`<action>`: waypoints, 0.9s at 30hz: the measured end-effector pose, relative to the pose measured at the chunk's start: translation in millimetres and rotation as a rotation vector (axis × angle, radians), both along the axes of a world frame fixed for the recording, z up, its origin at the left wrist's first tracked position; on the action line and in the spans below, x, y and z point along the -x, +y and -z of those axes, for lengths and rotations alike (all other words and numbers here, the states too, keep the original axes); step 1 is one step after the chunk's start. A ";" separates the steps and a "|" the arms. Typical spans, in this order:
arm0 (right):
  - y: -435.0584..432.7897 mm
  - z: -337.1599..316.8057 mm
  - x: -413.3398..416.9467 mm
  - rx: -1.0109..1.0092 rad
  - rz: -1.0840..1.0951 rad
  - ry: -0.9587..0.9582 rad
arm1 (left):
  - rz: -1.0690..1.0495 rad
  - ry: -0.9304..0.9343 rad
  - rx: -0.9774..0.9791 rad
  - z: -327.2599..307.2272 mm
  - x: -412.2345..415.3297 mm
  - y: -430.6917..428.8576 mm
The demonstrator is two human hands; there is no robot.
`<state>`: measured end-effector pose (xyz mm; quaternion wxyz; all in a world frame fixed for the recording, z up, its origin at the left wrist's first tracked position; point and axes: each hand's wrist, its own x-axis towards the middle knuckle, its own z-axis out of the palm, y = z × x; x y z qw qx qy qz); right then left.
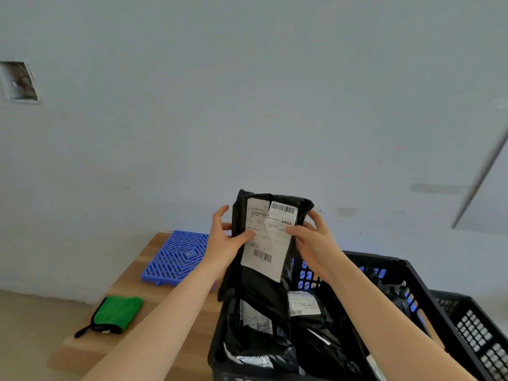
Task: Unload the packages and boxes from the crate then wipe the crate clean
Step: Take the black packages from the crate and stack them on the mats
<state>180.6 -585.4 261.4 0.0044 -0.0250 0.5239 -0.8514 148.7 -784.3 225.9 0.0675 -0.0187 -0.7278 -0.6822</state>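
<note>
Here, both hands are holding a black plastic package (pixel 257 294) upright above the black crate (pixel 406 272), with its lower end hanging down just inside the crate's near-left part. A white shipping label (pixel 262 247) is facing the camera. It is showing one barcode at its top right and another near its bottom edge, with rows of small print between them. The print is too blurred to read, apart from a few larger Chinese characters beside the right thumb, which I cannot make out with confidence. A crease or tear is running down the label's middle.

The left hand (pixel 222 243) is gripping the package's left edge, its thumb pressing on the label's front and its fingers curling behind. The right hand (pixel 313 243) is gripping the right edge in the same way, thumb on the label. Both forearms are reaching forward and up.

More black packages (pixel 275 342) with white labels are lying in the crate. A second crate (pixel 472 325) is sitting just beside it on the right. On the wooden table (pixel 132 279), a blue grid panel (pixel 178 257) and a green cloth (pixel 118 312) are lying to the left.
</note>
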 end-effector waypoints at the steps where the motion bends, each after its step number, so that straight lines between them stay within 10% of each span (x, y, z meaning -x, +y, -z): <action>1: -6.4 0.3 3.2 -0.090 0.001 0.000 | -0.047 0.016 0.004 -4.4 3.8 -5.6; 5: -44.7 3.0 12.8 -0.576 0.028 -0.031 | -0.196 0.095 0.072 -18.2 18.4 -35.0; 17: -208.3 23.1 124.7 -0.574 0.406 -0.136 | -0.102 0.067 0.213 2.7 96.4 -207.0; 27: -311.9 87.2 212.7 -0.543 0.112 -0.197 | 0.031 -0.042 0.294 61.2 186.9 -312.7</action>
